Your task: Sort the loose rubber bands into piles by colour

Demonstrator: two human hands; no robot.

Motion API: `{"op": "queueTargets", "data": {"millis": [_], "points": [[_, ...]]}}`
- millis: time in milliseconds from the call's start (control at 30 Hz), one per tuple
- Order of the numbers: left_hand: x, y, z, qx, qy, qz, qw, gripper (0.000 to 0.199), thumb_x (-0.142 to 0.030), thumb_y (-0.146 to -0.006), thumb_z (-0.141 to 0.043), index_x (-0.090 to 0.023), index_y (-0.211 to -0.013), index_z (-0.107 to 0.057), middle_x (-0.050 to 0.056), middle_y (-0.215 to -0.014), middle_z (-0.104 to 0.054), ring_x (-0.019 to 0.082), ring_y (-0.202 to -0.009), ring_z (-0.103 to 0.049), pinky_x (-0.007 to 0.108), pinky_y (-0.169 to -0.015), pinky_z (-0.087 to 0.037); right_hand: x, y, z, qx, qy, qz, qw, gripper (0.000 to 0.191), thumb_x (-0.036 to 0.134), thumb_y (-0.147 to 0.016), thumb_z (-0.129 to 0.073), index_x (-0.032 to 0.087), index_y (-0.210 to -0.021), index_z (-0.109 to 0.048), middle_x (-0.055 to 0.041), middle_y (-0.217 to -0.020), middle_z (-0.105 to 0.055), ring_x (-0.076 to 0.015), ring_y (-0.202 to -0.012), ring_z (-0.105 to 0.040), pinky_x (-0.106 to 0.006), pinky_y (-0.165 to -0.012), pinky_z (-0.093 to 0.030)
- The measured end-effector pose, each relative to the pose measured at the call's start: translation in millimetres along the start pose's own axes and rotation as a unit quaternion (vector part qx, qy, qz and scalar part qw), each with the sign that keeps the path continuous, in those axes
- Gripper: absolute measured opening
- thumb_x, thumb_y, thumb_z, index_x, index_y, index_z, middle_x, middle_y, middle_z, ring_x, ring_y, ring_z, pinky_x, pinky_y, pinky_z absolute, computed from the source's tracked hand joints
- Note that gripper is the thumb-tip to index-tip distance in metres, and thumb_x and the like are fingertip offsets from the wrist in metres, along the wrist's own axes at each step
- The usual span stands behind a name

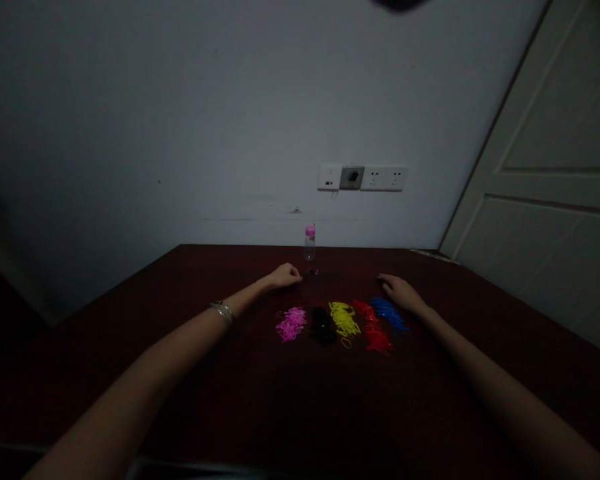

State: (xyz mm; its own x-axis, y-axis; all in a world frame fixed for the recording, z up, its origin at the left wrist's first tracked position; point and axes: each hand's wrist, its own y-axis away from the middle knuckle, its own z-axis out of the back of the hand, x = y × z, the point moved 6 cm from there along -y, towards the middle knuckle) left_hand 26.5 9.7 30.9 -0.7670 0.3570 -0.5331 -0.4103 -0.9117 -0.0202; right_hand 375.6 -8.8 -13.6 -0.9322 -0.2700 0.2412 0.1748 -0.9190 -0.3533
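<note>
Small rubber bands lie on the dark red table in a row of piles sorted by colour: pink (292, 324), black (323, 327), yellow (345, 318), red (373, 325) and blue (389, 313). Beyond them stands a small clear bottle (309, 248) with a pink top. My left hand (283, 275) rests on the table behind the pink pile, fingers curled in, with nothing visible in them. Just past its fingertips is a tiny dark and pink item (314, 271), too small to name. Beside the blue pile, my right hand (399, 291) lies with fingers loosely stretched out, holding nothing.
The table (260, 400) meets a pale wall (230, 133) at its back edge. Sockets (384, 179) are set in the wall above the bottle. At right is a panelled door (545, 200). A metal bracelet (223, 312) circles my left wrist. The light is dim.
</note>
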Motion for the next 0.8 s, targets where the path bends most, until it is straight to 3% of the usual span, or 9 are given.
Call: {"op": "queueTargets", "data": {"millis": [100, 200, 433, 533, 667, 800], "points": [[26, -2, 11.2, -0.100, -0.080, 0.074, 0.989, 0.027, -0.036, -0.077, -0.051, -0.017, -0.085, -0.069, 0.006, -0.089, -0.068, 0.018, -0.083, -0.060, 0.023, -0.069, -0.043, -1, 0, 0, -0.002, 0.001, -0.002, 1.000, 0.041, 0.021, -0.084, -0.037, 0.009, -0.119, -0.055, -0.0146, -0.125, -0.055, -0.0221, -0.116, -0.050, -0.035, -0.100, -0.036], [38, 2, 13.2, -0.154, -0.095, 0.105, 0.978, 0.034, -0.039, -0.083, -0.041, -0.019, -0.088, -0.067, 0.008, -0.095, -0.067, 0.019, -0.088, -0.060, 0.024, -0.071, -0.043, 1, 1, 1, 0.000, 0.000, 0.000, 1.000, 0.041, 0.019, -0.083, -0.038, 0.010, -0.118, -0.057, -0.0138, -0.124, -0.056, -0.0223, -0.116, -0.050, -0.035, -0.100, -0.036], [40, 9, 10.3, -0.187, -0.083, 0.112, 0.972, 0.035, -0.040, -0.085, -0.038, -0.021, -0.089, -0.067, 0.008, -0.097, -0.067, 0.020, -0.089, -0.060, 0.026, -0.073, -0.043, 6, 1, 6, 0.014, 0.028, 0.004, 0.999, 0.040, 0.020, -0.084, -0.038, 0.010, -0.118, -0.056, -0.0145, -0.124, -0.055, -0.0233, -0.115, -0.050, -0.035, -0.099, -0.036], [40, 11, 11.3, -0.188, -0.076, 0.119, 0.972, 0.035, -0.039, -0.085, -0.038, -0.020, -0.088, -0.067, 0.008, -0.096, -0.067, 0.019, -0.088, -0.060, 0.025, -0.072, -0.042, 11, -3, 10, 0.026, 0.028, -0.009, 0.999, 0.036, 0.020, -0.082, -0.043, 0.016, -0.114, -0.060, -0.0112, -0.120, -0.058, -0.0227, -0.112, -0.052, -0.035, -0.098, -0.036], [40, 12, 12.4, -0.188, -0.069, 0.122, 0.972, 0.034, -0.038, -0.084, -0.039, -0.020, -0.088, -0.068, 0.008, -0.095, -0.067, 0.019, -0.087, -0.060, 0.025, -0.072, -0.042, 40, -17, 17, 0.017, 0.028, -0.014, 0.999, 0.030, 0.022, -0.082, -0.046, 0.019, -0.107, -0.063, -0.0095, -0.116, -0.060, -0.0219, -0.108, -0.052, -0.033, -0.096, -0.036], [40, 13, 13.1, -0.190, -0.052, 0.123, 0.973, 0.033, -0.038, -0.083, -0.041, -0.020, -0.087, -0.068, 0.007, -0.095, -0.068, 0.020, -0.089, -0.060, 0.025, -0.072, -0.042, 94, -35, 12, 0.016, 0.018, 0.055, 0.998, 0.027, 0.025, -0.084, -0.045, 0.016, -0.101, -0.064, -0.0098, -0.111, -0.060, -0.0211, -0.105, -0.052, -0.031, -0.092, -0.039]]}}
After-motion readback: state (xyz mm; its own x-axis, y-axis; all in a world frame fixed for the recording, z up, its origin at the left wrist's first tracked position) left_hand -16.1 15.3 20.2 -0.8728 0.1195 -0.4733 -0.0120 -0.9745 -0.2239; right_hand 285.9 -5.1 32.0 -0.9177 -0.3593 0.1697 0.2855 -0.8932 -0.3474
